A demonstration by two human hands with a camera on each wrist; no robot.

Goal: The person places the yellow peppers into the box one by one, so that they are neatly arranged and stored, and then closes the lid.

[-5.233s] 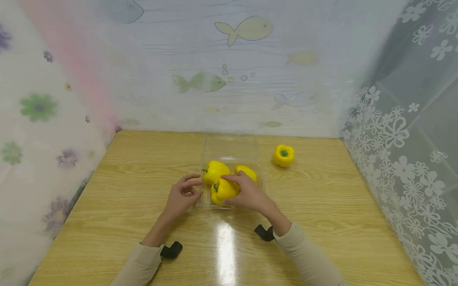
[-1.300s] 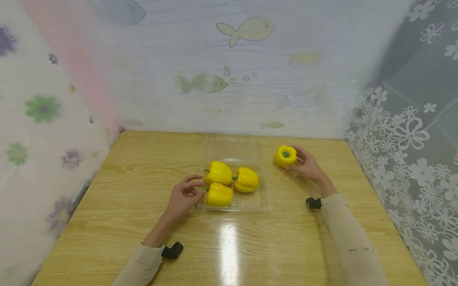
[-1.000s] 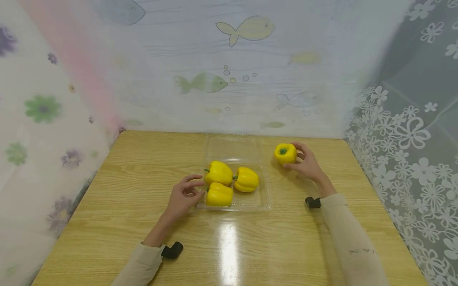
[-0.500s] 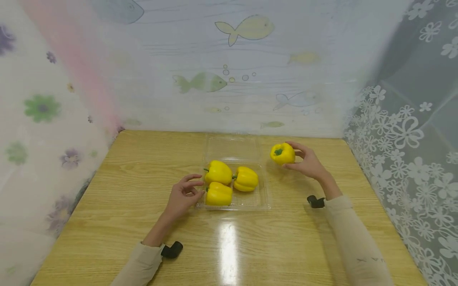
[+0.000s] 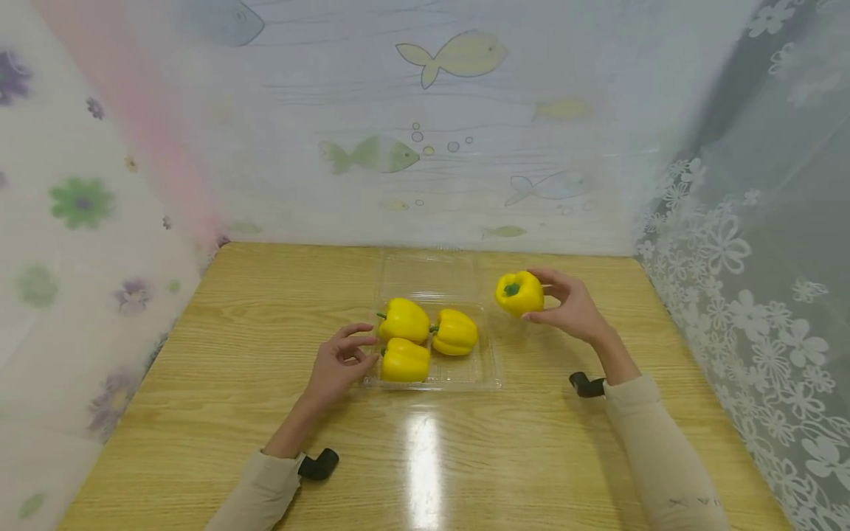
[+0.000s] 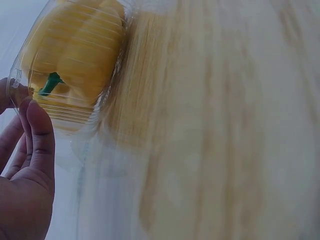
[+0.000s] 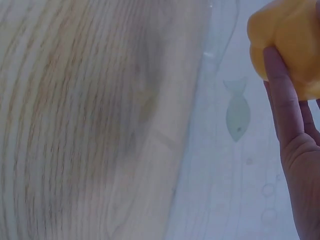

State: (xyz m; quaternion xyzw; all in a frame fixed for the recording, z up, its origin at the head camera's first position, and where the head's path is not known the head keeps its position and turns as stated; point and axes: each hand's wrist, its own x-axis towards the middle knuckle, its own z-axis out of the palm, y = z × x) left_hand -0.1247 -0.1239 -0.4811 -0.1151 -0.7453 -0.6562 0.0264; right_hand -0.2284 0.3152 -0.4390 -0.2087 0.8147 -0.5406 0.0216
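My right hand grips a yellow bell pepper with a green stem, to the right of a clear plastic clamshell container. In the right wrist view, a finger and thumb side of the hand lie along the pepper. My left hand pinches the container's left edge between thumb and fingers, as the left wrist view shows at its rim. Three yellow bell peppers lie inside: one at the back left, one at the front left, one at the right.
The container's clear lid lies folded back toward the far edge of the wooden table. A fish-patterned curtain hangs behind the table, and flowered sheets hang at the left and right.
The front-left pepper has been let go in the container. My right hand has moved right, taken hold of the outer pepper and shifted it slightly left. The left hand stays at the container's edge.
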